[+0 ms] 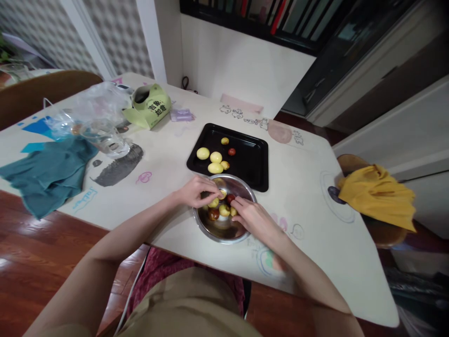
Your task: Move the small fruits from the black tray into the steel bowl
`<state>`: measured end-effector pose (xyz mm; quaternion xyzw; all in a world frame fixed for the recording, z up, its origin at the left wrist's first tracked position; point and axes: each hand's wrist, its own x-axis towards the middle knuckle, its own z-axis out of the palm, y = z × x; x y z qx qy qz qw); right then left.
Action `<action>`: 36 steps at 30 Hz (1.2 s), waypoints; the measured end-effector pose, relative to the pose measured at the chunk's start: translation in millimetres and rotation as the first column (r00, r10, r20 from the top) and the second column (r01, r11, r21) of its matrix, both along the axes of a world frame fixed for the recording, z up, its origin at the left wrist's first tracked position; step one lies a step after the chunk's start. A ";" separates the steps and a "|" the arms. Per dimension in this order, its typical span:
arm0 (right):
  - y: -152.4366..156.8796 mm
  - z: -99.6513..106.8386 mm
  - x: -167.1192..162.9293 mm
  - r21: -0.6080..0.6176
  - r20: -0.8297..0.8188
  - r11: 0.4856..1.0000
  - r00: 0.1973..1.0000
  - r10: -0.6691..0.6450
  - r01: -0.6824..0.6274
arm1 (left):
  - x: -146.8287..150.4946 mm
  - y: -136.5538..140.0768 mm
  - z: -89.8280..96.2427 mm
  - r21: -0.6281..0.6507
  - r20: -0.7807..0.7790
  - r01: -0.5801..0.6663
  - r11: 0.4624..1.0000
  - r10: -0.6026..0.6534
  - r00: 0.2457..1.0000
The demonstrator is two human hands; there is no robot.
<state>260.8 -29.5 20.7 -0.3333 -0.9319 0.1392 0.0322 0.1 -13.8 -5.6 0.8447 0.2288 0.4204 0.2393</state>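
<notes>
A shiny steel bowl [224, 238] sits at the table's near edge, its far rim close against a black baking tray. Inside it lie several small round fruits, some yellow, some reddish brown, that look like fresh jujubes. Over the bowl's left side, my left hand [198, 191] pinches a yellow fruit [223, 194] between thumb and fingertips. My right hand [250, 215] reaches in from the right with curled fingers, the tips against a dark red fruit [230, 198]. On the black tray [249, 164] rest several yellow fruits [215, 157] and one small red fruit [231, 151].
Left on the table are a teal cloth [52, 171], a glass pitcher [108, 140] on its side, a clear plastic bag [101, 100], a green carton [152, 105] and a purple packet [182, 115]. A yellow cloth [379, 196] drapes over a chair at right.
</notes>
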 end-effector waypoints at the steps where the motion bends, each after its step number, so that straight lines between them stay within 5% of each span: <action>1: 0.2 0.5 0.8 0.006 -0.010 1.000 1.000 -0.001 0.001 | -0.2 0.1 -0.4 0.001 -0.002 0.000 1.000 0.000 1.000; 9: 3.1 11.2 13.5 0.105 -0.187 0.994 0.980 0.061 -0.041 | -1.1 1.3 -1.5 0.028 0.021 -0.015 1.000 0.014 1.000; 13: 2.2 -12.8 27.4 0.221 -0.490 0.975 0.862 0.128 -0.019 | -2.3 4.3 0.3 0.081 0.032 -0.097 0.992 0.095 0.995; 15: 3.6 -31.4 36.3 0.285 -0.643 0.953 0.758 0.112 0.101 | -3.5 7.4 -0.5 0.089 0.041 -0.157 0.984 0.154 0.987; 21: 11.8 -65.3 41.7 0.363 -0.725 0.915 0.671 0.157 0.179 | -10.5 41.2 -6.5 -0.109 0.138 -0.391 0.914 0.403 0.905; 26: 12.0 -63.5 34.5 0.358 -0.754 0.907 0.642 0.142 0.221 | 0.9 107.1 2.1 -0.096 -0.104 -0.406 0.909 0.397 0.912; 30: 9.1 -62.4 36.8 0.368 -0.742 0.905 0.655 0.146 0.215 | 27.6 153.2 3.9 -0.068 -0.368 -0.548 0.834 0.490 0.791; 36: 5.9 -64.6 37.0 0.347 -0.712 0.922 0.688 0.139 0.172 | 53.2 179.0 0.1 -0.063 -0.538 -0.590 0.805 0.470 0.700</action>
